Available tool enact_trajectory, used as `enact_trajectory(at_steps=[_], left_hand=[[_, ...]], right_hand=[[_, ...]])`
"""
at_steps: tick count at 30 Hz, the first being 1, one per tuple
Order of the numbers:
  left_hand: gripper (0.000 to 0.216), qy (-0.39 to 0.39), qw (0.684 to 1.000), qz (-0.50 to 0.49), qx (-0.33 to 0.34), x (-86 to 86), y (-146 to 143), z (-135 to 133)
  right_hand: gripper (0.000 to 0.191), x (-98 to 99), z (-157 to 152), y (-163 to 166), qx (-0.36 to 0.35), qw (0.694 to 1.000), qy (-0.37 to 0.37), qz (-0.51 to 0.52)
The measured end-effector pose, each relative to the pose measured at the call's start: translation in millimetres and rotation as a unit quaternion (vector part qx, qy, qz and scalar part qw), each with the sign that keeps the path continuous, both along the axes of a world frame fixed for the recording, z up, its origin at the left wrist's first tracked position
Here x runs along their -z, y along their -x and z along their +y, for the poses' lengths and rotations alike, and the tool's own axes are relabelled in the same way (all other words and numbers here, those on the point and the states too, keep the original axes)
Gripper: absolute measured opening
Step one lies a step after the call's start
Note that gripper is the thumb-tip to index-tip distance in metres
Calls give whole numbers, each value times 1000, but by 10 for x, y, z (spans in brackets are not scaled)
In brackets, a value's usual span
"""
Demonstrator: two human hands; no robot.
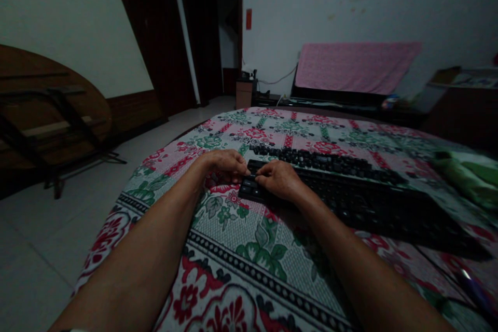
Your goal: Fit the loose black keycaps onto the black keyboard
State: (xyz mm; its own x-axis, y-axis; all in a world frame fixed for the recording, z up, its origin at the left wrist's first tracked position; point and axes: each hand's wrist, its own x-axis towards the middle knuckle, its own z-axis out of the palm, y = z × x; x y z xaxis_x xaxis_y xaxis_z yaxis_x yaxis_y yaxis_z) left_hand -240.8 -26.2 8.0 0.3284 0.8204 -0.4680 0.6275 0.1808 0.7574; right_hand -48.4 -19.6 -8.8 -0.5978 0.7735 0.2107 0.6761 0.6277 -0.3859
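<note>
A black keyboard point(358, 202) lies on the patterned cloth, stretching from the middle to the right. At its left end my left hand point(227, 163) is closed, thumb and fingertips pinched together over the keys. Facing it, my right hand point(280, 179) is closed too, its fingertips pinched down at the same corner, almost touching the left ones. Whatever lies between the fingertips is too small and dark to name. Behind the keyboard runs a row of loose black keycaps point(322, 160).
The floral cloth point(249, 249) covers a table. A green and white cloth bundle point(469, 176) lies at the right. Near the right front are a cable point(438, 270) and a dark, shiny pen-like object point(472, 285). A folded round table point(50, 98) leans against the left wall.
</note>
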Motion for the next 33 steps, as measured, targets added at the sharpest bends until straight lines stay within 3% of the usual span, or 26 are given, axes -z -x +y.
enact_trajectory(at_steps=[12, 33], left_hand=[[26, -15, 1000, 12, 10, -3, -23, -1], [25, -22, 1000, 3, 16, 27, 2, 24]], right_hand=[[26, 32, -14, -35, -45, 998, -33, 7], [26, 50, -55, -29, -9, 999, -37, 15]])
